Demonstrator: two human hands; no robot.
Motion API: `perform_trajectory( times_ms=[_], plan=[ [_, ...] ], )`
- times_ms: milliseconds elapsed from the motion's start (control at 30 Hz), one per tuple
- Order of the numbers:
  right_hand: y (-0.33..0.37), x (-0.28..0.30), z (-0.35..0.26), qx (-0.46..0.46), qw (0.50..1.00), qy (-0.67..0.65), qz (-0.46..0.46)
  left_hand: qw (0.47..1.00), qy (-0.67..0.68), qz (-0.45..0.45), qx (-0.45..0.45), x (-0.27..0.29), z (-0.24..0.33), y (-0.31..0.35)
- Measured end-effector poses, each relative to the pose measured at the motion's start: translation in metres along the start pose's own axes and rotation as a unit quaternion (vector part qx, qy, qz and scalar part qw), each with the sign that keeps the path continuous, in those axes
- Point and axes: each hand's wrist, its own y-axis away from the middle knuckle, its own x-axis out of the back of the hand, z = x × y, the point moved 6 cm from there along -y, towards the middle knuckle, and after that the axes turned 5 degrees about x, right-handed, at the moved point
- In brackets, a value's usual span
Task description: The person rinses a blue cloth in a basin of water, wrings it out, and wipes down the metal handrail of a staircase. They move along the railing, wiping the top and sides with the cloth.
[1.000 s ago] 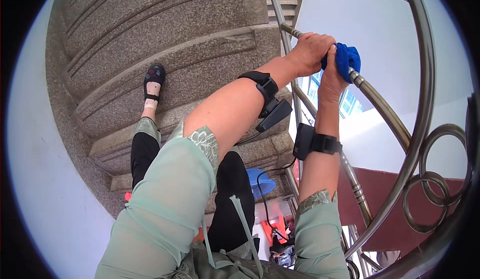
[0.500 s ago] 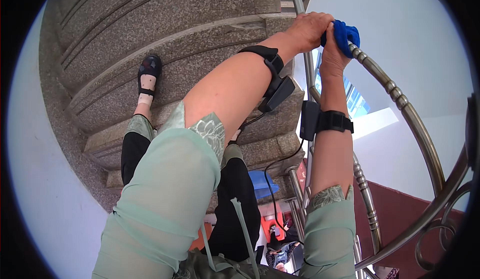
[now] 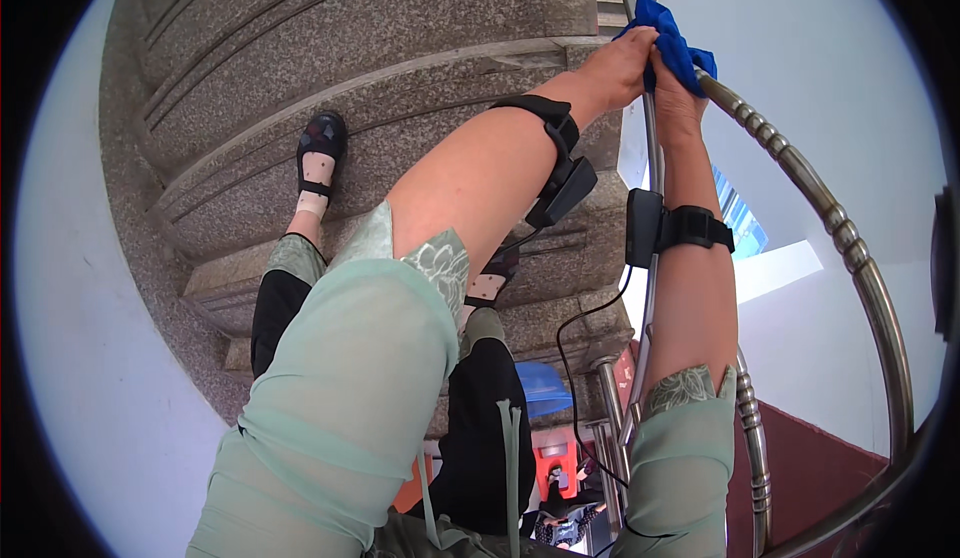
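Note:
A bright blue cloth (image 3: 665,36) is bunched over the metal handrail (image 3: 797,166) at the upper right. My left hand (image 3: 622,66) reaches across to it, its fingers closed on the cloth's left side. Right beside it, my right hand (image 3: 676,98) is closed round the rail with the cloth, which covers most of its fingers. The two hands touch or nearly touch. The rail curves down to the right, with ringed bulges along it. A black strapped device sits on each of my forearms, and a thin dark cable hangs from them.
Speckled stone steps (image 3: 400,78) fill the left and centre, beside a pale wall (image 3: 70,258). My feet in black shoes (image 3: 322,138) stand on different steps. Lower down are a blue plastic container (image 3: 540,390), a red object (image 3: 556,458) and a partly seen person (image 3: 568,528).
The blue cloth now spreads up and left over the rail, across the fingertips of both hands; before, it was bunched only at my right hand. The whole view has shifted slightly.

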Motion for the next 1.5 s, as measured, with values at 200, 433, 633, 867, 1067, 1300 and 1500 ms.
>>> perform_trajectory(
  times_ms=[200, 433, 633, 867, 1067, 1300, 1500],
  plan=[
    [0.025, 0.005, -0.005, -0.114, 0.993, 0.029, 0.01, 0.997, -0.02, -0.057, 0.049, 0.005, -0.001, 0.021],
    [0.201, -0.009, -0.037, -0.149, 0.959, 0.207, -0.126, 0.892, 0.215, -0.133, 0.376, 0.049, 0.029, 0.224],
    [0.297, -0.011, -0.121, -0.228, 0.964, 0.107, -0.091, 0.788, 0.355, -0.207, 0.458, 0.121, 0.123, 0.3],
    [0.284, -0.004, -0.351, -0.018, 0.974, 0.164, -0.155, 0.69, 0.496, -0.191, 0.491, 0.232, 0.256, 0.242],
    [0.302, 0.029, -0.524, 0.152, 0.967, 0.19, -0.081, 0.825, 0.385, -0.213, 0.354, 0.3, 0.386, 0.208],
    [0.328, 0.137, -0.664, 0.281, 0.891, 0.34, 0.106, 0.889, 0.315, -0.228, 0.243, 0.33, 0.53, 0.198],
    [0.292, 0.249, -0.751, 0.255, 0.796, 0.497, 0.232, 0.964, 0.117, -0.164, -0.173, 0.301, 0.671, 0.135]
  ],
)
